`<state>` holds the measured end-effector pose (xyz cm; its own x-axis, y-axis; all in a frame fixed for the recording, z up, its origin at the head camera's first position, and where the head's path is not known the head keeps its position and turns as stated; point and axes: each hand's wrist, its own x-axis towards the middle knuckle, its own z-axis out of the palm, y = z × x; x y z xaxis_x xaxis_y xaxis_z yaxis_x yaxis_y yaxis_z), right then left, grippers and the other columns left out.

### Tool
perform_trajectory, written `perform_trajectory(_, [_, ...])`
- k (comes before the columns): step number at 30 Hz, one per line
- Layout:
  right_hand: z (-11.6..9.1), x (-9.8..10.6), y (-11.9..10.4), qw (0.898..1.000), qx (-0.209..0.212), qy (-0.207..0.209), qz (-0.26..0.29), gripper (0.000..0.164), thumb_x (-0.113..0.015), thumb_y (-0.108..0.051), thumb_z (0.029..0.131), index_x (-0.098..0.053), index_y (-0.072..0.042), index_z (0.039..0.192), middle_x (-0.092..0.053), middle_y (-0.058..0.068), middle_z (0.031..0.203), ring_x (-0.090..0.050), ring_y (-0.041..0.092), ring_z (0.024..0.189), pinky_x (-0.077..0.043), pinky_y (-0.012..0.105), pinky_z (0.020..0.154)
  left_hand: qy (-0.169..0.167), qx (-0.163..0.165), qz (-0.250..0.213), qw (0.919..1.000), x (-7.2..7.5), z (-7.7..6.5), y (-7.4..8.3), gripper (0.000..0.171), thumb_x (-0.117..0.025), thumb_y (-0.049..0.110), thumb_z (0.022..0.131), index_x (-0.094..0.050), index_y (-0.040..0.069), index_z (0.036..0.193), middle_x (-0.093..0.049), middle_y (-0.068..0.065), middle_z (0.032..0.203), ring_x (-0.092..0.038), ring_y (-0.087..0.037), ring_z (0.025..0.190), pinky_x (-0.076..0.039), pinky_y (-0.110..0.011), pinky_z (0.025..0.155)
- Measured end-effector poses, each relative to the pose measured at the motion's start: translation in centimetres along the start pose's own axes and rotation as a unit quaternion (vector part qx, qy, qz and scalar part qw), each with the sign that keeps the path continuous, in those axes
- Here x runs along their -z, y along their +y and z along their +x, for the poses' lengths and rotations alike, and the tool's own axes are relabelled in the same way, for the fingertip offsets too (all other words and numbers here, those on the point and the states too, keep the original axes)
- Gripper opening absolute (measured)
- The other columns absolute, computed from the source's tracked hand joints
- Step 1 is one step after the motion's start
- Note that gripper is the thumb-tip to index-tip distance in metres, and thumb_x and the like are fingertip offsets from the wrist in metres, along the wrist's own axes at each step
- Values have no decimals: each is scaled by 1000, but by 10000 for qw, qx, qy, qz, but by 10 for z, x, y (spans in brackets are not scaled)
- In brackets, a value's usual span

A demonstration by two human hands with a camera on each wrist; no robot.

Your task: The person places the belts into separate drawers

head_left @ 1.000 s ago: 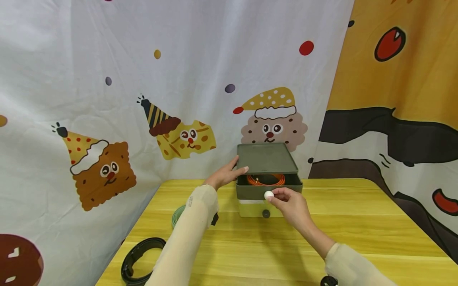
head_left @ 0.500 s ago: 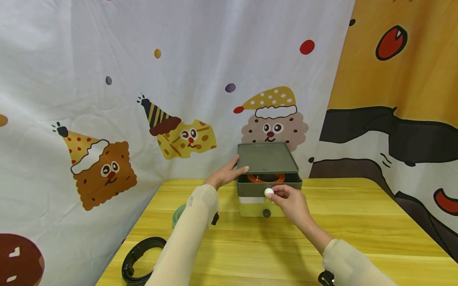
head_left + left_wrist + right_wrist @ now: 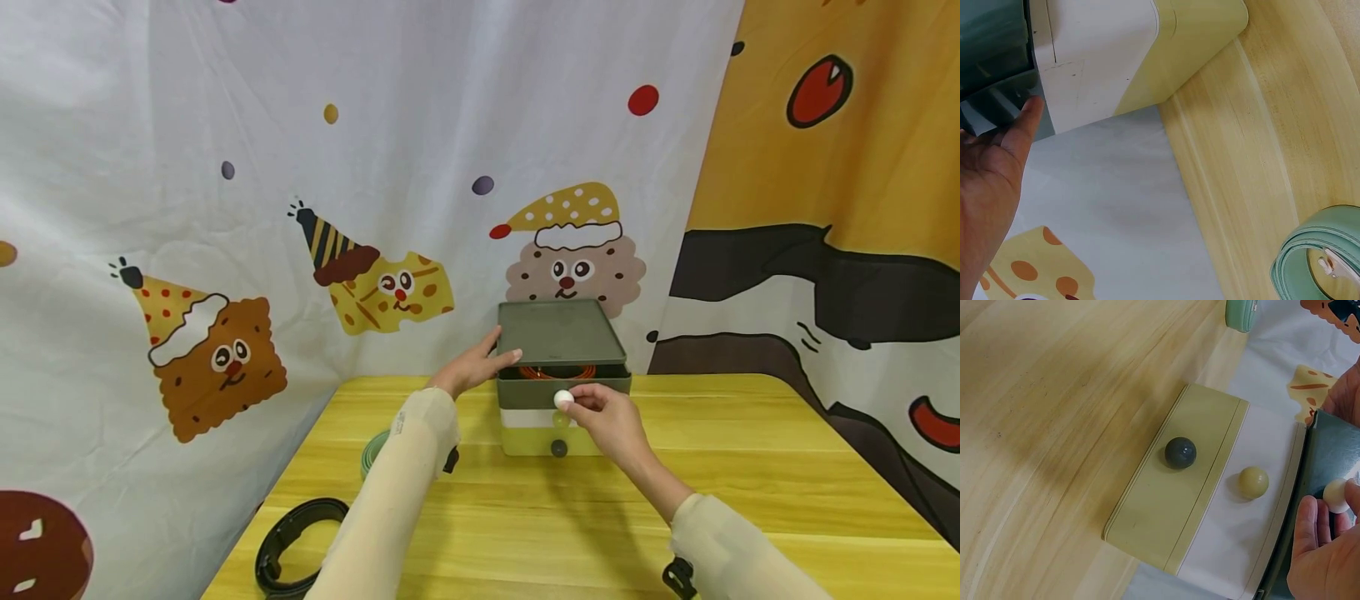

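A small drawer unit with a dark green top stands at the back of the table. Its green top drawer is partly pulled out, and a thin orange coil shows inside. My right hand pinches the white round knob of that drawer between thumb and fingers. My left hand rests against the unit's upper left side, its thumb on the top; some of its fingers are hidden. Below are a white drawer with a yellow knob and a yellow drawer with a dark knob.
A rolled green belt lies on the wooden table left of the unit, partly behind my left forearm. Nearer the front left is a coiled black belt. A printed cloth hangs close behind the table.
The green top drawer has slid back into the unit a little, with my right hand moving along on its knob. Less of the orange coil shows. My left hand stays in place.
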<state>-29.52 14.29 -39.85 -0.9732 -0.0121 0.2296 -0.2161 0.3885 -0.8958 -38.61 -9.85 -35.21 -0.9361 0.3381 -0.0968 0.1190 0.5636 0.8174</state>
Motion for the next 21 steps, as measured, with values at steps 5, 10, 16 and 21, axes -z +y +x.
perform_trajectory(5, [3, 0, 1, 10000, -22, 0, 4, 29, -75, -21, 91, -69, -4, 113, -72, 8, 99, -67, 28, 92, -56, 41, 78, -15, -10, -25, 10000, 0, 0, 0, 92, -55, 67, 91, -3, 34, 160, -6, 1, 166, -37, -32, 141, -20, -54, 116])
perform_trajectory(10, [5, 0, 1, 10000, -61, 2, -19, 29, -74, -22, 92, -69, -5, 114, -72, 8, 100, -67, 29, 93, -56, 43, 80, 7, -24, 6, 10000, 0, 0, 0, 92, -55, 67, 91, -4, 34, 160, -7, 1, 166, -22, -29, 148, -20, -54, 116])
perform_trajectory(16, [6, 0, 2, 10000, -69, 2, -47, 30, -73, -24, 92, -69, -5, 116, -72, 7, 101, -66, 24, 92, -56, 43, 80, 17, -8, 47, 10000, 0, -1, 1, 93, -55, 68, 91, -4, 34, 160, -8, 0, 166, -15, -28, 150, -19, -55, 116])
perform_trajectory(21, [8, 0, 2, 10000, -78, 14, -22, 31, -73, -25, 92, -69, -5, 116, -72, 8, 103, -66, 20, 93, -56, 38, 79, 15, 10, 25, 10000, 0, -1, 1, 93, -55, 68, 90, -4, 34, 160, -9, 1, 166, -16, -28, 150, -19, -55, 116])
